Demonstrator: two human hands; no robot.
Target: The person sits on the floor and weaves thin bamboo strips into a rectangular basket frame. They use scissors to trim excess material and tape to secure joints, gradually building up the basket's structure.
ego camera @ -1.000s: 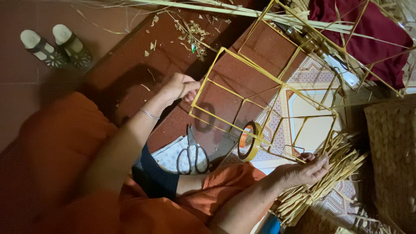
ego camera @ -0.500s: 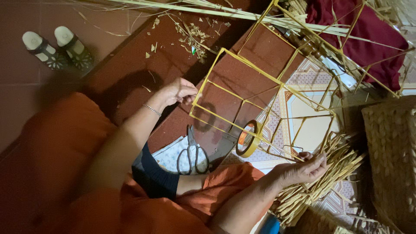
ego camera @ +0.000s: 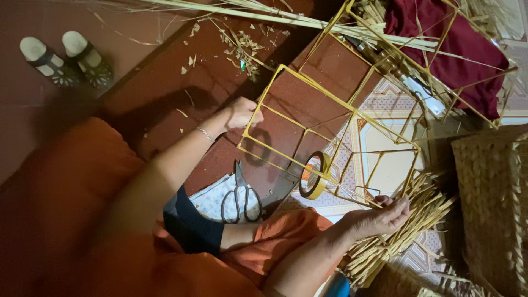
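Frame (ego camera: 330, 137): open yellow strip lattice, tilted over the floor (ego camera: 165, 93). Left hand (ego camera: 240, 113) grips one corner; right hand (ego camera: 379, 217) pinches the opposite edge.

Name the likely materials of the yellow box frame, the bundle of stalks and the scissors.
Yellow box frame: thin straight rods, probably tape-wrapped sticks, smooth and matte.
Bundle of stalks: dry straw or reed, pale, fibrous.
Scissors: dull grey metal blades; dark looped handles, material unclear.
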